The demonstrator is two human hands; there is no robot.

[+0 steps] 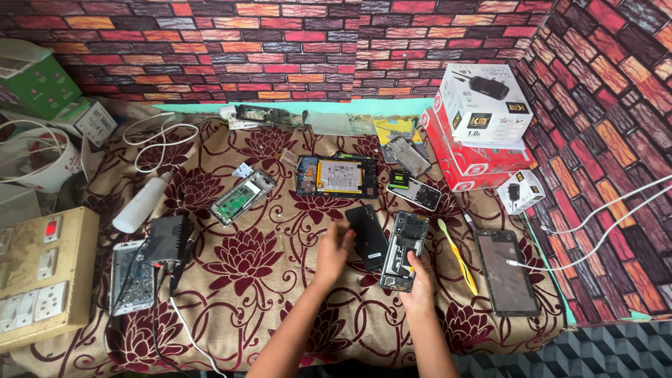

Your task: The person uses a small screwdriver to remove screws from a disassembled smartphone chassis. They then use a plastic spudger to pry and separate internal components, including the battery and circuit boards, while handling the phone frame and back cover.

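Step in hand: we judge that we are partway through taking a phone apart, its back cover off and its inside showing.
Left hand [334, 246]: our fingers are loosely curled and touch the left edge of the black back cover [367, 236]; we cannot tell whether they grip it or only steady it.
Right hand [418, 281]: our fingers close on the lower end of the opened phone [404, 249], which lies flat on the cloth just right of the cover.
Next move: we judge that it calls for a fine tool and a steady hold on the phone; the yellow-green toothbrush [458, 256] lies just beside it.
Edges: the near edge of the flowered cloth [245, 280] runs under our forearms; the red and white boxes [476, 133] close the far right.
Open room: bare cloth lies left of our left hand, up to the black adapter [168, 239]; the dark tablet [507, 271] crowds the right.
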